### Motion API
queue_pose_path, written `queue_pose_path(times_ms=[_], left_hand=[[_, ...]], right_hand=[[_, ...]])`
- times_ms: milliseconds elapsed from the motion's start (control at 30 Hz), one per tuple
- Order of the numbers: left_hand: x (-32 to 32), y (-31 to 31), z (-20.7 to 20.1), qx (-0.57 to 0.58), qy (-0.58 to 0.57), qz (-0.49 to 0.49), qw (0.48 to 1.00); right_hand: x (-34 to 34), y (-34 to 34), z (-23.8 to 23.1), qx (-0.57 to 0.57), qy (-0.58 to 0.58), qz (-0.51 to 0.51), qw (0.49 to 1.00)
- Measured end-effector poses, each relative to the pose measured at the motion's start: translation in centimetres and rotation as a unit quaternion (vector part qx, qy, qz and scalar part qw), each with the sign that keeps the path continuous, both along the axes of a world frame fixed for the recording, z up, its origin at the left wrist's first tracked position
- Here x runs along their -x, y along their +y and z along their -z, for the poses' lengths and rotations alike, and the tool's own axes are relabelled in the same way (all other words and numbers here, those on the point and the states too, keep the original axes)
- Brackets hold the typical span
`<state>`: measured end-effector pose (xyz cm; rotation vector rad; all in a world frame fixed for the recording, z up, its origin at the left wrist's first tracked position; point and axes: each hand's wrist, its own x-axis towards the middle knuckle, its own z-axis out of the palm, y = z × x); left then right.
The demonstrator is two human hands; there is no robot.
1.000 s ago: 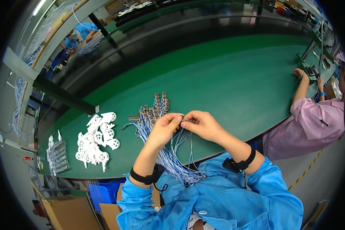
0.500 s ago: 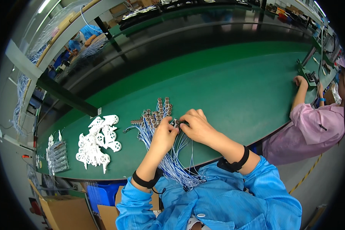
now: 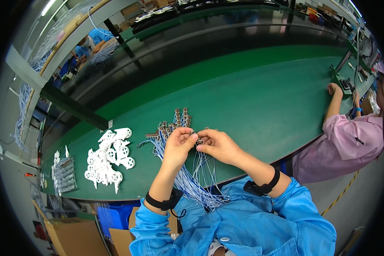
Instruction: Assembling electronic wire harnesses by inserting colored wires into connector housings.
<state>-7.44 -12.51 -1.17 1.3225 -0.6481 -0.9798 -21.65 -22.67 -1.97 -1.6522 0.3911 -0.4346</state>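
Metallic parts (image 3: 200, 143) sit pinched in left hand (image 3: 179, 146) and right hand (image 3: 222, 147), fingertips nearly touching, probably for fine control, above the green table (image 3: 264, 102); blue-white wires (image 3: 191, 182) bunch nearby, seemingly for easy reach

This looks like a factory workshop, set up for assembly by hand. A long green workbench (image 3: 264, 98) curves through the room, with a dark, glossy strip (image 3: 200, 40) running along its far side. Parts lie on the bench in batches: a bundle of blue and white wires (image 3: 187, 183), a heap of matching white plastic pieces (image 3: 102, 164) and a clear-wrapped bundle (image 3: 65, 177). At the right, a person in a pink smock (image 3: 339, 147) sits by a green bench fixture (image 3: 342, 81); a person in blue (image 3: 99, 37) works across the strip. More wires hang from a rack (image 3: 24, 100). Cardboard boxes (image 3: 74, 237), a blue bin (image 3: 119, 215), striped floor tape (image 3: 340, 194) and a tube light (image 3: 48, 6) complete the industrial setting.
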Motion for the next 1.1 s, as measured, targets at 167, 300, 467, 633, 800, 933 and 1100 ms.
queue_pose_path(times_ms=[167,300,467,633,800,933,1100], left_hand=[[-0.3,0.1,0.3,0.008,0.098,0.024,0.995],[0.3,0.3,0.2,0.018,0.135,0.008,0.991],[0.9,0.2,0.1,-0.004,0.098,0.032,0.995],[0.2,0.5,1.0,-0.047,0.25,0.088,0.963],[0.1,0.3,1.7,-0.066,0.3,0.117,0.945],[1.3,0.2,1.6,-0.061,0.204,0.068,0.975],[1.8,1.2,0.5,-0.093,-0.312,0.023,0.945]], right_hand=[[0.1,-0.3,0.8,-0.157,-0.062,-0.016,0.986],[0.5,-0.4,0.4,-0.177,-0.07,-0.035,0.981],[0.7,-1.0,1.2,-0.16,-0.007,-0.024,0.987],[1.5,-1.1,2.0,-0.11,-0.06,-0.039,0.991],[2.2,-1.4,2.1,-0.1,-0.046,-0.071,0.991],[2.8,-1.5,1.5,-0.109,-0.019,-0.08,0.991],[3.2,-2.7,-1.8,0.199,0.164,0.032,0.966]])
